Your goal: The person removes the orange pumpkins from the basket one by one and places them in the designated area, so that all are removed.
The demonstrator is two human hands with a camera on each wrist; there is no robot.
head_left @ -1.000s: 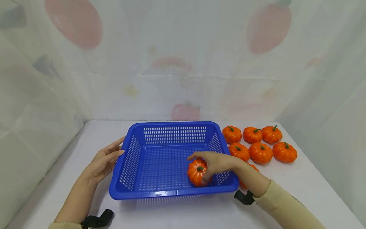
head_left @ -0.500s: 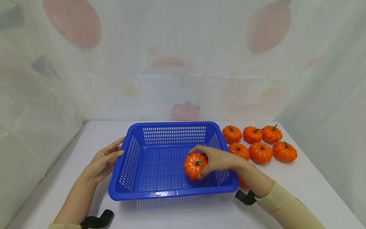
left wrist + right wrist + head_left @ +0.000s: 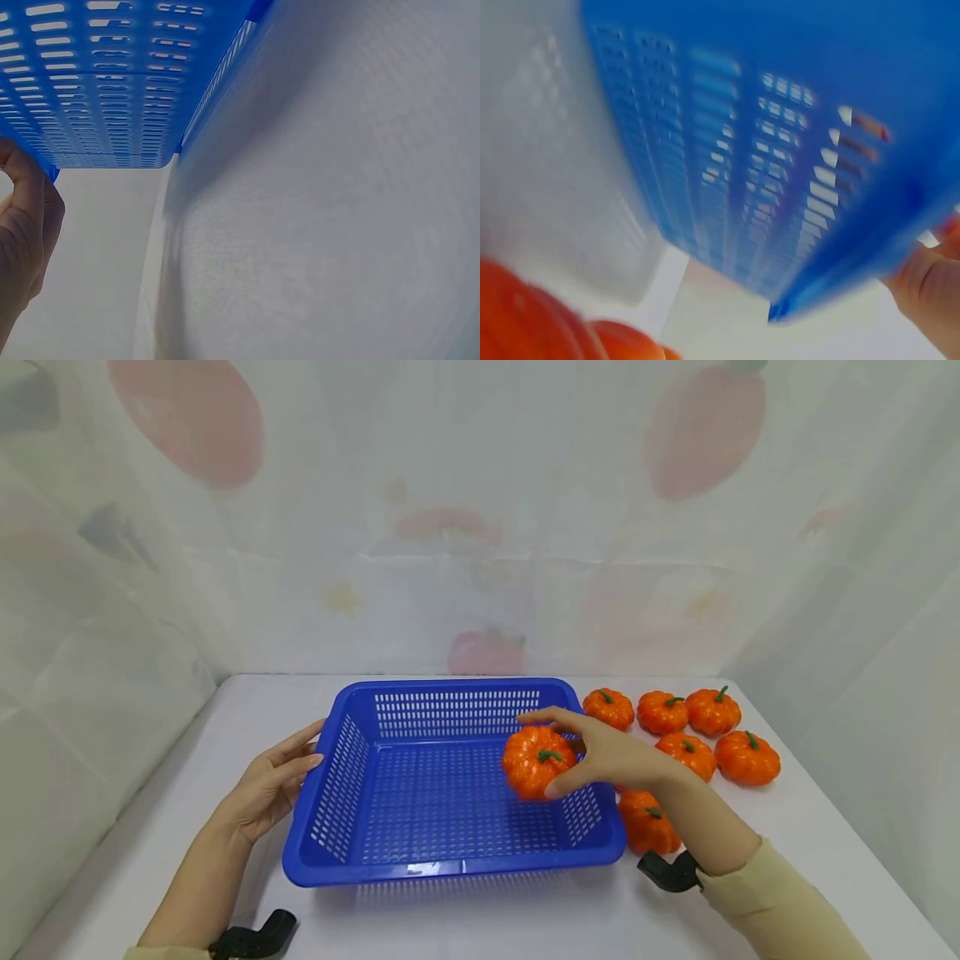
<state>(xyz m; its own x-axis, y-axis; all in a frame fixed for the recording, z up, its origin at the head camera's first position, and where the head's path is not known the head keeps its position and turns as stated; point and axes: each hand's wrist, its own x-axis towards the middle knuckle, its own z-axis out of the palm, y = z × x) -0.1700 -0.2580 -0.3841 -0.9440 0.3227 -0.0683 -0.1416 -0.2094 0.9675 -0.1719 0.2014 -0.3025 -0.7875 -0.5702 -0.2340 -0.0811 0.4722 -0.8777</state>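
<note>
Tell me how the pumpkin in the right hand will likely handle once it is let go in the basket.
The pumpkin is probably light: the right hand lifts it with fingertips alone. Its round, ribbed body might roll slightly on the blue basket floor, though its neighbours sit stem-up, suggesting flattish bases. The glossy skin could be slippery.

The basket [image 3: 450,785] sat at the middle of the table [image 3: 787,852], its long sides running from 9 to 3 o'clock. The left hand [image 3: 273,781] lay at 9 o'clock of the basket, fingers against its left wall. The right hand [image 3: 607,756] held 1 pumpkin [image 3: 534,762] above the basket's right part, toward 2 o'clock from its centre. At 3 o'clock of the basket, on the table, lay the loose pumpkins [image 3: 686,735]: 3 in a far row, at least 2 in a nearer row, and 1 nearest pumpkin [image 3: 647,831] just beside the basket's right wall, at 4 o'clock, under the right forearm.
</note>
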